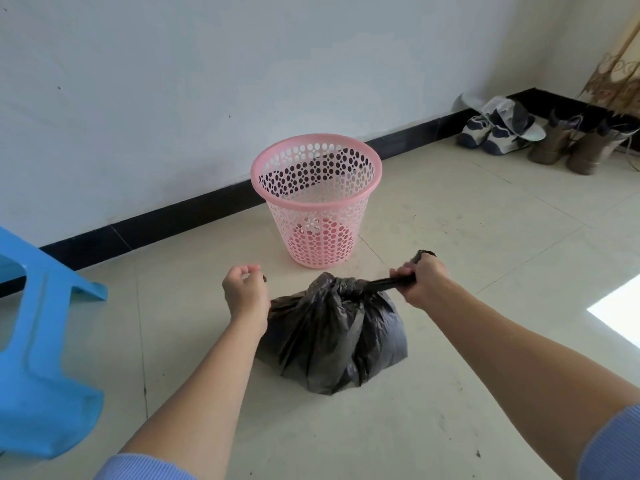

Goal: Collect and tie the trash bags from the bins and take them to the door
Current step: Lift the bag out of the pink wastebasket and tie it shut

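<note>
black trash bag point(332, 334) on floor point(450, 237) just in front of pink perforated bin point(317, 202) (bin unlined) | right hand point(420, 282) fists one twisted tail point(384, 283), left hand point(244, 292) pinches the other, likely to draw knot point(348, 283) tight

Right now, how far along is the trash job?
Done: the black bag is out of the pink bin. In hand: left hand and right hand pull its ends, tightening the knot. Left: carrying it to the door, not in view.
</note>
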A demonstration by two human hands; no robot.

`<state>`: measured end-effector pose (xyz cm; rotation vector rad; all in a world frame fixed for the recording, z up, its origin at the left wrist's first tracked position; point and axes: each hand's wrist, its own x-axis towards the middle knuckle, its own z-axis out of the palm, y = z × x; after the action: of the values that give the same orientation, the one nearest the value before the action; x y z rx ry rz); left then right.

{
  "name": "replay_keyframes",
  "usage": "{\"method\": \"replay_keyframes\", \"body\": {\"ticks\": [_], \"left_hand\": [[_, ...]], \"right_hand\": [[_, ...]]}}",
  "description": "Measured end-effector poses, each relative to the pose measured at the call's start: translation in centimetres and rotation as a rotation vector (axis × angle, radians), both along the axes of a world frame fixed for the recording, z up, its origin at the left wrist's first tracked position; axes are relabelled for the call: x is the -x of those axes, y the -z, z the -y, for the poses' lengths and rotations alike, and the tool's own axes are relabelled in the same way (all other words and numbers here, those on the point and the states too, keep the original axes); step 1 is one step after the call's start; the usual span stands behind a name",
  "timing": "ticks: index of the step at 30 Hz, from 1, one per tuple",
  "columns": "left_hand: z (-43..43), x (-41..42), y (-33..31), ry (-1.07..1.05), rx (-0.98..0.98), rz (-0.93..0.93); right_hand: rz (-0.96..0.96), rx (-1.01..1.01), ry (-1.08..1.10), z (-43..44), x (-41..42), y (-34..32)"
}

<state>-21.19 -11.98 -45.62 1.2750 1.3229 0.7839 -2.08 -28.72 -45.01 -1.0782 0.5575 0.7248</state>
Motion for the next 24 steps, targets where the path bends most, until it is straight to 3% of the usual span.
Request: {"method": "replay_keyframes", "body": {"ticks": [3, 6, 9, 11, 15, 19, 21, 24], "left_hand": [[0.0, 1.6, 1.1, 0.139, -0.377, -0.223], [0.9, 1.8, 1.8, 0.442, -0.558, -0.480], [1.8, 1.4, 1.7, 0.760, -0.534, -0.867], [1.9, 1.0, 1.5, 0.853, -0.442, -0.951], [1.7, 0.7, 2.2, 0.917, -0.256, -0.852], [1.0, 0.8, 2.8, 0.862, -0.052, -0.577], [1.0, 1.2, 2.4, 0.849, 0.020, -0.526], [1.0, 1.6, 2.3, 0.853, 0.052, -0.580]], "right_hand": [[-0.029, 0.086, 0.021, 1.6, -1.1, 0.9], [-0.023, 0.143, -0.007, 1.9, -1.7, 1.2], [0.083, 0.211, -0.251, 1.9, -1.4, 0.5], [0.128, 0.211, -0.482, 1.9, -0.9, 0.2], [0.006, -0.071, -0.658, 1.2, 0.8, 0.8], [-0.122, -0.381, -0.476, 1.0, 0.6, 1.1], [-0.067, -0.272, -0.554, 1.3, 0.2, 0.9], [0.184, 0.302, -1.043, 2.1, 0.8, 0.8]]}}
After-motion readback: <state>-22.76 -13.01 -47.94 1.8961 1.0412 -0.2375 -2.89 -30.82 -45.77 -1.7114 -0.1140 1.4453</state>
